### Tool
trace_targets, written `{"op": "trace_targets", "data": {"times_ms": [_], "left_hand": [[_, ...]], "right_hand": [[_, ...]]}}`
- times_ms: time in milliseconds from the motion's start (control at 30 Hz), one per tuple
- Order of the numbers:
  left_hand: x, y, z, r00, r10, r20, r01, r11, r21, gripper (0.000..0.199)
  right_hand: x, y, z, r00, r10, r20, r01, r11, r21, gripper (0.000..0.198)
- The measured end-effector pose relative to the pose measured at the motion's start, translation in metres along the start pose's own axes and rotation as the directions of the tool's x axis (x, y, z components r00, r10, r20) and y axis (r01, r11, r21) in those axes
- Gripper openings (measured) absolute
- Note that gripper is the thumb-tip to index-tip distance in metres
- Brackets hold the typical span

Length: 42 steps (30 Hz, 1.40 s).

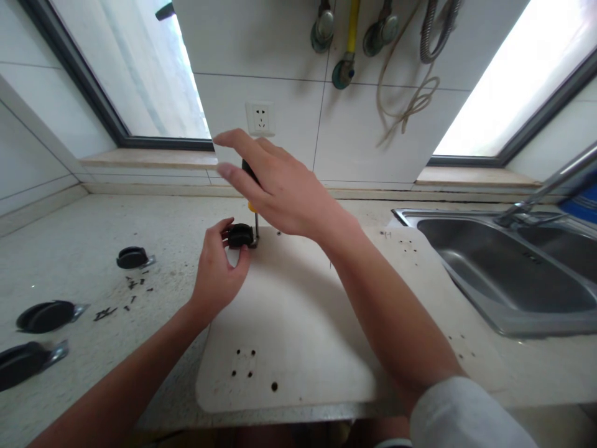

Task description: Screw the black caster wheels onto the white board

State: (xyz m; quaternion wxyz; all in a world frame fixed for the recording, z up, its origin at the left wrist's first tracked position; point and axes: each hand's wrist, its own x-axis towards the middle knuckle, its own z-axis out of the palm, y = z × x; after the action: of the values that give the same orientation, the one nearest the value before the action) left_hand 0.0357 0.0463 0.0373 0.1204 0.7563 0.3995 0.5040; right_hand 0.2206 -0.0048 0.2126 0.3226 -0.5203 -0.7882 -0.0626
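A black caster wheel [240,235] with a metal plate sits at the far left corner of a white board [303,323]. My left hand [217,267] steadies it, fingers and thumb around the wheel. Over the caster's plate, my right hand [280,183] holds a screwdriver [256,224] upright, its shaft reaching down to the plate. The black and yellow handle is mostly hidden behind my fingers and palm, with the index finger and thumb stretched out to the left. Drilled holes [243,363] show at the board's near left corner.
Loose casters [132,257] lie on the speckled countertop [158,214] at left, beside several scattered dark screws [133,283]. A steel double sink [504,267] with a faucet [517,211] stands at right. Pipe valves [344,71] and a socket [260,118] are on the tiled wall.
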Motion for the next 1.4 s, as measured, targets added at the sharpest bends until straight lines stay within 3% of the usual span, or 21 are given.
{"op": "trace_targets", "data": {"times_ms": [67,200,333,467,600,733,900,1033,1200,1333,1400], "left_hand": [[0.000,-0.001,0.000,0.999,0.040,0.007,-0.040,0.999,0.011,0.054],[0.001,-0.001,-0.001,0.996,0.090,0.018,-0.091,0.995,0.036,0.050],[0.000,-0.002,0.001,0.999,0.049,0.013,-0.050,0.998,0.050,0.051],[0.000,-0.001,0.001,0.999,0.043,0.014,-0.044,0.998,0.048,0.050],[0.000,0.000,0.000,0.998,0.054,0.013,-0.055,0.997,0.052,0.046],[0.000,0.000,0.000,0.999,0.051,0.013,-0.052,0.997,0.061,0.045],[0.000,-0.001,0.000,0.998,0.062,0.003,-0.062,0.995,0.073,0.041],[0.000,-0.001,0.001,0.998,0.067,0.008,-0.067,0.996,0.064,0.045],[0.000,-0.001,0.001,0.996,0.087,0.009,-0.087,0.994,0.061,0.045],[-0.001,0.000,0.001,0.998,0.065,0.010,-0.065,0.997,0.052,0.046],[-0.001,0.000,0.001,0.998,0.064,0.007,-0.065,0.996,0.053,0.046]], "right_hand": [[-0.001,-0.002,0.001,1.000,-0.019,0.025,0.018,1.000,0.020,0.047],[-0.001,-0.008,0.007,0.995,0.067,-0.067,-0.073,0.993,-0.091,0.044],[-0.001,-0.008,0.006,0.999,-0.013,0.030,0.012,1.000,0.014,0.047],[0.000,-0.006,0.005,0.994,0.079,-0.070,-0.088,0.988,-0.129,0.040],[0.000,-0.007,0.004,0.999,-0.048,-0.009,0.048,0.999,-0.007,0.038],[-0.001,-0.013,0.005,0.998,0.038,-0.052,-0.044,0.991,-0.125,0.034],[-0.002,-0.020,0.004,0.997,-0.068,0.042,0.067,0.998,0.011,0.038],[-0.001,-0.017,0.008,0.997,0.036,-0.073,-0.047,0.986,-0.159,0.036],[0.000,-0.008,0.007,0.998,-0.057,0.008,0.057,0.998,0.040,0.047],[-0.001,-0.007,0.006,0.997,0.045,-0.060,-0.051,0.994,-0.094,0.041],[-0.001,-0.006,0.006,0.999,0.004,-0.046,-0.004,1.000,0.001,0.047]]}}
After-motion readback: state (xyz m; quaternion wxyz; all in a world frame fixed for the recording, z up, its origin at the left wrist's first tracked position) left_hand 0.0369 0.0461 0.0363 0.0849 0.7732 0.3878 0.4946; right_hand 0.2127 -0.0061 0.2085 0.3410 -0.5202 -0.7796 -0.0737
